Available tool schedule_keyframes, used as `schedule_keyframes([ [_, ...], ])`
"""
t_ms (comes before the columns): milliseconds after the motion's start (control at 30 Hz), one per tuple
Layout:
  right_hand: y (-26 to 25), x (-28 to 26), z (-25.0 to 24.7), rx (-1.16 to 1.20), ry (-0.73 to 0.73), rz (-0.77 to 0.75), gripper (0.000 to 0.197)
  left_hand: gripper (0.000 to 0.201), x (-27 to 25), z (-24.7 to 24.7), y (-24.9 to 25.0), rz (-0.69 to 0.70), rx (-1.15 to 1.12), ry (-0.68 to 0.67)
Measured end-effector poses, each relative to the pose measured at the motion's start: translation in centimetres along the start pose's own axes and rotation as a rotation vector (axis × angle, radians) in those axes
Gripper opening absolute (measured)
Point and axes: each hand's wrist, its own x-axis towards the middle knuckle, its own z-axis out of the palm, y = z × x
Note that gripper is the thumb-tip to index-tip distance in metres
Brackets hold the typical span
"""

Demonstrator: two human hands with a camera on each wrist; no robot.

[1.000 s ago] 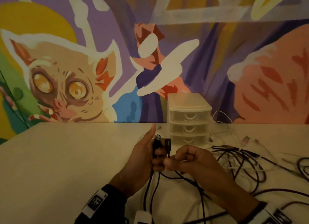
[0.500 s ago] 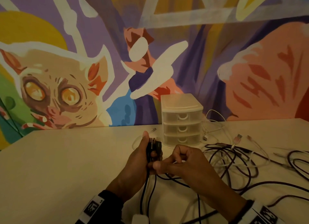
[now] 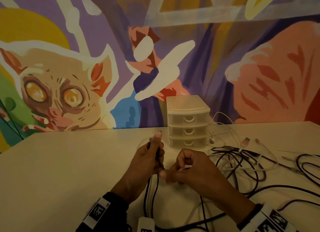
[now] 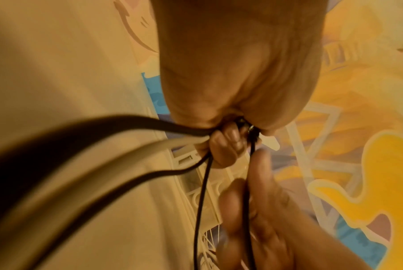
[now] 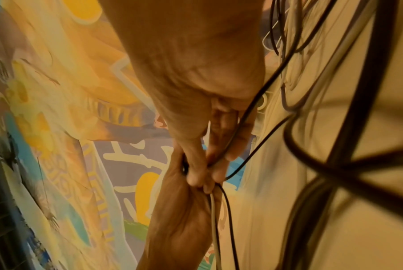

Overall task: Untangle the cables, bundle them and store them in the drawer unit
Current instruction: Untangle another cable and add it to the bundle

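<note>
My left hand (image 3: 152, 160) is held upright over the table and grips the ends of a black cable (image 3: 154, 192) together with a white strand; the left wrist view shows its fingers (image 4: 226, 144) curled round them. My right hand (image 3: 174, 173) sits just right of it, thumb and fingers pinching the same black cable (image 5: 239, 131) close below the left fist. Loops of that cable hang down between my forearms. A tangle of dark cables (image 3: 242, 164) and white ones lies on the table at the right. The translucent three-drawer unit (image 3: 187, 122) stands behind my hands with all drawers closed.
White cables with loose plugs (image 3: 245, 141) trail beside the drawer unit at its right. The pale table (image 3: 69, 171) runs back to a painted mural wall. More dark cable loops (image 3: 308, 167) reach the table's right edge.
My right hand has slid down from the plug ends at the top of the left fist to the cable below it. The plugs are now mostly covered by the left hand.
</note>
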Motion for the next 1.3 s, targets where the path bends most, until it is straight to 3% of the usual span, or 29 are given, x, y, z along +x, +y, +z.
schedule_keyframes([
  [100,0.1,0.2,-1.1,-0.200,-0.107,0.122,0.048,0.051,0.6,-1.1,0.1,-0.014,-0.100,0.133],
  [233,-0.9,0.7,-5.0,-0.567,-0.183,0.108,0.033,0.050,1.2,-2.7,-0.3,-0.037,-0.258,0.289],
  [367,-0.7,1.1,-9.7,-0.689,-0.061,0.086,0.018,0.050,1.5,-3.8,-0.4,-0.053,-0.361,0.371],
  [533,0.0,1.0,-13.8,-0.723,-0.176,0.061,0.010,0.052,1.5,-3.5,-0.5,-0.043,-0.397,0.372],
  [600,1.0,1.4,-15.2,-0.791,-0.104,0.070,0.006,0.051,1.5,-3.6,-0.6,-0.042,-0.417,0.381],
  [700,1.8,1.8,-16.6,-0.837,0.068,0.014,0.016,0.053,1.5,-3.7,-0.8,-0.041,-0.438,0.388],
  [767,1.1,1.8,-16.4,-0.827,0.283,-0.170,0.021,0.053,1.5,-3.5,-0.9,-0.034,-0.440,0.376],
  [867,-0.7,1.3,-15.4,-0.757,0.631,-0.514,0.013,0.053,1.7,-3.0,-1.0,-0.009,-0.458,0.353],
  [933,-1.3,1.2,-14.6,-0.764,0.705,-0.584,0.008,0.054,1.9,-3.0,-1.2,0.002,-0.498,0.331],
  [1067,-0.4,1.5,-14.4,-0.694,0.571,-0.453,0.005,0.055,1.8,-3.1,-0.9,-0.034,-0.606,0.304],
  [1167,-0.3,1.4,-13.7,-0.571,0.349,-0.380,0.011,0.055,1.5,-2.8,-0.3,-0.045,-0.661,0.275],
  [1233,-0.3,1.2,-12.5,-0.547,0.182,-0.333,0.008,0.056,1.2,-2.4,0.0,-0.051,-0.547,0.209],
  [1300,-0.2,1.2,-11.3,-0.496,0.131,-0.284,0.009,0.054,0.8,-1.7,0.4,-0.055,-0.357,0.105],
])
